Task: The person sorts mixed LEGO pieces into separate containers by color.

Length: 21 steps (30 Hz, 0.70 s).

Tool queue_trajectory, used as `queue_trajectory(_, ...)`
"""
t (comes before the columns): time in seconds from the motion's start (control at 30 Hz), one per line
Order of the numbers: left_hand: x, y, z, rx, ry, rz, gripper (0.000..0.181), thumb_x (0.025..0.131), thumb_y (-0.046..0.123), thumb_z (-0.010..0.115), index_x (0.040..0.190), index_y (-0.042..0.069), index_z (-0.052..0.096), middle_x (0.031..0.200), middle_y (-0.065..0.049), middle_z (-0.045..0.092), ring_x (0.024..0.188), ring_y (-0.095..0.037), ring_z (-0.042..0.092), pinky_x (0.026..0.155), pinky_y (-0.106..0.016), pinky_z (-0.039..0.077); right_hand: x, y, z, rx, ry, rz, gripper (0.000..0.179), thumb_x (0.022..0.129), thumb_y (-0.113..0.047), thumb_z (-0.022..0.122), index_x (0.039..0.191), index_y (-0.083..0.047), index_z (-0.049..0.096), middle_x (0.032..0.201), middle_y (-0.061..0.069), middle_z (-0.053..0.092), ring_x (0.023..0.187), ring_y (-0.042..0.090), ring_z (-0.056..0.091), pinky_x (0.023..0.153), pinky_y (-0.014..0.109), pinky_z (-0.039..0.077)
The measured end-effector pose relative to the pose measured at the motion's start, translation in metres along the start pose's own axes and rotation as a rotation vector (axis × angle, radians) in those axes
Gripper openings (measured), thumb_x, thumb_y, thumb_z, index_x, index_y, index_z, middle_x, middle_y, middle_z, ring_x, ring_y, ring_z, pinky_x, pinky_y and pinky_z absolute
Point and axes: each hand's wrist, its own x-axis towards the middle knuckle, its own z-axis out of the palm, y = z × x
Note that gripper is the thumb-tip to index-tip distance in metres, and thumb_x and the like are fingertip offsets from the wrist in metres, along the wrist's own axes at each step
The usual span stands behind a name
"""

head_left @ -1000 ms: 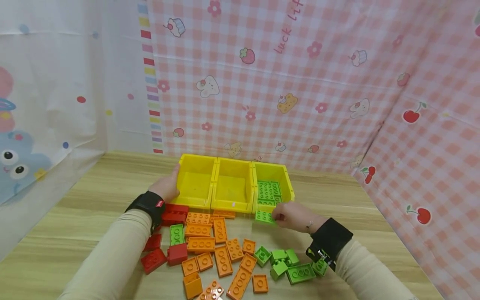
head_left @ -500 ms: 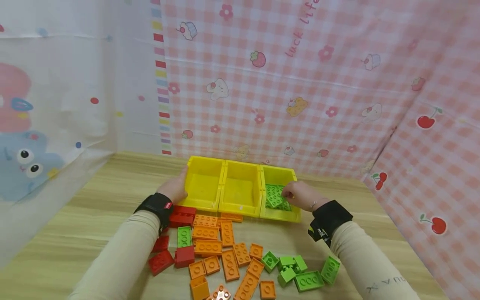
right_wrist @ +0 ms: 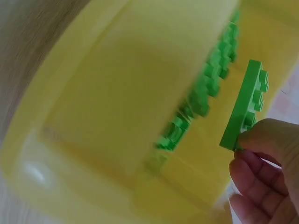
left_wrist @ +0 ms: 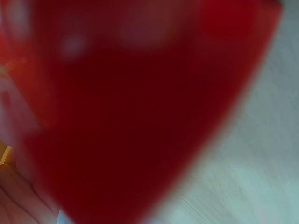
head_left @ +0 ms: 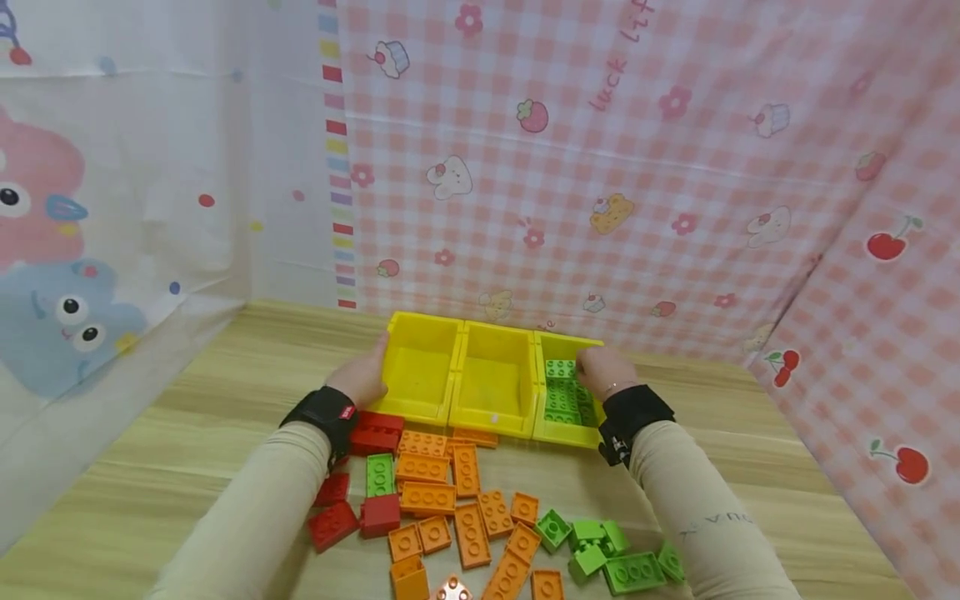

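My right hand (head_left: 606, 371) reaches into the right compartment of a yellow three-part bin (head_left: 456, 377). Between thumb and fingers it pinches a green building brick (right_wrist: 242, 105), studs facing sideways in the right wrist view. Below it, other green bricks (right_wrist: 215, 70) lie in rows inside the compartment. The left hand (head_left: 362, 379) rests along the bin's left outer wall, one straight finger at the rim. A red brick (left_wrist: 140, 116), large and blurred, hides most of that hand in the left wrist view. The left and middle compartments hold no bricks.
In front of the bin lie red bricks (head_left: 333, 525) at left, with a single green brick (head_left: 379, 475) among them. Orange bricks (head_left: 427, 497) spread across the middle. Loose green bricks (head_left: 633, 573) lie at right, near the right forearm. Patterned cloth (head_left: 540, 167) stands behind.
My right hand has carried a green brick from the bin's front edge into the right compartment and moved toward its back. The left hand has stayed at the bin's side while the head view shifted.
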Motion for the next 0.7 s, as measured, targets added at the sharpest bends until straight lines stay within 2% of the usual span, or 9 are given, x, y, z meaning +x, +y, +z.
queue_trajectory(0.17,-0.002,0.002,-0.002,0.014,-0.008,-0.007,0.085,0.082,0.002,0.061,0.147,-0.004,0.006,0.058,-0.007,0.048,0.047,-0.02,0.042,0.05,-0.03,0.032,0.009,-0.01,0.01,-0.079,0.02,0.032,0.013,0.085,-0.008,0.062,0.072,-0.007,0.062,0.064,0.004,0.058,0.056,0.019,0.053,0.054,0.04,0.046)
queue_trajectory(0.37,-0.003,0.005,-0.003,0.033,-0.013,-0.013,0.084,0.083,0.003,0.06,0.147,-0.003,0.006,0.058,-0.007,0.047,0.047,-0.019,0.041,0.049,-0.029,0.032,0.01,-0.014,0.017,-0.096,0.031,0.041,0.017,0.087,-0.006,0.057,0.072,-0.006,0.064,0.068,0.006,0.061,0.061,0.021,0.056,0.056,0.043,0.048)
queue_trajectory(0.7,-0.003,0.003,-0.002,0.019,-0.005,-0.011,0.083,0.083,0.001,0.058,0.147,-0.003,0.005,0.057,-0.006,0.046,0.046,-0.019,0.039,0.048,-0.029,0.031,0.01,-0.014,0.028,-0.106,-0.043,0.011,0.011,0.09,-0.005,0.055,0.087,-0.007,0.066,0.08,0.008,0.059,0.075,0.023,0.058,0.065,0.042,0.05)
